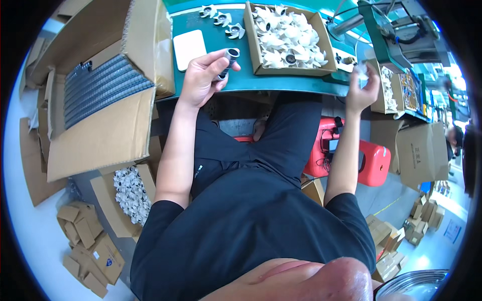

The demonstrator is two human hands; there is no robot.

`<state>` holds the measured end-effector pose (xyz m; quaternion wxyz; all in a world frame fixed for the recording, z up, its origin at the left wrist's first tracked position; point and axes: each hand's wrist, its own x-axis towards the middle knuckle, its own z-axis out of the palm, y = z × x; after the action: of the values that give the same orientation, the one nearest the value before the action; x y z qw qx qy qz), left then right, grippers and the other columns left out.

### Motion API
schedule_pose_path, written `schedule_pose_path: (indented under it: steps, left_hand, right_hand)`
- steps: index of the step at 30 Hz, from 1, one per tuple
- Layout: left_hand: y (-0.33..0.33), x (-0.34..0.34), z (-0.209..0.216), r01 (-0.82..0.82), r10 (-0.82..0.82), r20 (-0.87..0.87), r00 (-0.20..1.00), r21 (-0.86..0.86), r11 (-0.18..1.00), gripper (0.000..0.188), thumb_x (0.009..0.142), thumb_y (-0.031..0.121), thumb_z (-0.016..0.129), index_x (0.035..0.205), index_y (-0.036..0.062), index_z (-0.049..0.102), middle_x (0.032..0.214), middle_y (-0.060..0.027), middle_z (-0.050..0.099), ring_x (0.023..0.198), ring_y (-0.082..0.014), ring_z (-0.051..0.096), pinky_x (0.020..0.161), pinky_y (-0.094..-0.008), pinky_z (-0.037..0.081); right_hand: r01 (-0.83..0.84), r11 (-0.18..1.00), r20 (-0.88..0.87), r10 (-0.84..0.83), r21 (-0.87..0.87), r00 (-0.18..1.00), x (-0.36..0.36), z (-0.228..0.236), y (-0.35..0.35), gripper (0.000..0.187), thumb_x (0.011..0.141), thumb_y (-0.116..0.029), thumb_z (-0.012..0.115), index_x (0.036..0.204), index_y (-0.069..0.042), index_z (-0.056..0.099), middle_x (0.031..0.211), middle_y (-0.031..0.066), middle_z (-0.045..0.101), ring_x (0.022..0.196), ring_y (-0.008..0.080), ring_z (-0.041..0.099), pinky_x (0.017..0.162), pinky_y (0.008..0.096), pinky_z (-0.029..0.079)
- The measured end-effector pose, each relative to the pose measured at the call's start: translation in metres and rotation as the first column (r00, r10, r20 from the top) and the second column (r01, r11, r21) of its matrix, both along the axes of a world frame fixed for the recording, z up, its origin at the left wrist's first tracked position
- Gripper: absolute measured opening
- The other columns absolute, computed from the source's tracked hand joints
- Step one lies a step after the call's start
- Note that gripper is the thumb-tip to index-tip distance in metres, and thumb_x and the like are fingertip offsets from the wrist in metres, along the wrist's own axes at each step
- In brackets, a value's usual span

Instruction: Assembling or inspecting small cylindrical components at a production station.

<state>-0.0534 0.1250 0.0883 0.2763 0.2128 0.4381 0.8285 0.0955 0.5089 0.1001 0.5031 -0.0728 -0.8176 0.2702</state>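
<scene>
In the head view, I am watching the person's left hand (203, 75) at 11 o'clock, where thumb and fingers are grasping a short, dark grey and black cylinder with a shiny, ring-like open end (230, 59). That cylinder is tilting slightly, its open end facing up, above the near edge of a smooth green workbench (246, 83). At 2 o'clock the right hand (363, 88) is hovering with bent fingers near a blurred whitish piece (361, 70); I am not managing to tell whether the fingers are closed on it.

Just beside the left hand, a flat white square with rounded corners (190, 49) is lying on the bench. Close to 12 o'clock, three white bladed plastic impellers with dark hubs (222, 19) are resting in a slanting row. At 1 o'clock a shallow brown cardboard tray (291, 71) is holding a heap of similar white impellers (286, 35).

At 10 o'clock a large open brown carton (105, 133) is holding rows of grey ribbed cylindrical parts (98, 93). Lower, at 8 o'clock, a smaller brown carton (108, 203) is holding a pile of small white-and-dark parts (131, 193). At 3 o'clock a rounded red plastic-looking object (374, 165) is standing beyond the right forearm.
</scene>
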Motion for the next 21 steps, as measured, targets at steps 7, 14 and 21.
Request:
schedule_pose_path:
  steps: [7,14,21]
  left_hand:
    - [0.004,0.005,0.008,-0.038,0.034,-0.037,0.999,-0.116,0.993,0.032,0.095,0.019,0.069,0.120,-0.0016,0.068,0.093,-0.0101,0.073,0.056,-0.0049,0.052,0.050,-0.0173,0.041]
    - [-0.001,0.000,0.001,0.056,-0.088,-0.183,0.979,-0.171,0.984,0.031,0.092,0.019,0.073,0.115,-0.0010,0.071,0.085,-0.0059,0.073,0.057,-0.0044,0.052,0.050,-0.0178,0.040]
    - [-0.004,-0.004,0.002,0.098,-0.119,-0.135,0.984,-0.153,0.983,0.034,0.091,0.018,0.073,0.118,-0.0029,0.069,0.089,-0.0074,0.072,0.057,-0.0041,0.049,0.050,-0.0180,0.038]
  right_hand:
    - [-0.001,0.945,0.057,-0.018,0.326,0.998,-0.053,0.073,-0.077,0.046,0.083,-0.016,0.080,0.124,-0.004,0.065,0.112,0.0136,0.068,0.102,0.0271,0.065,0.087,0.0358,0.052]
    - [-0.731,0.676,0.437,0.688,-0.093,0.580,-0.067,0.081,-0.173,0.044,0.082,-0.008,0.078,0.124,-0.003,0.066,0.113,0.0092,0.067,0.102,0.0194,0.064,0.087,0.0309,0.050]
    - [-0.710,0.675,0.289,0.733,-0.202,0.616,-0.054,0.070,-0.145,0.030,0.084,-0.006,0.078,0.113,-0.002,0.071,0.102,0.0071,0.065,0.085,0.0135,0.064,0.075,0.0265,0.052]
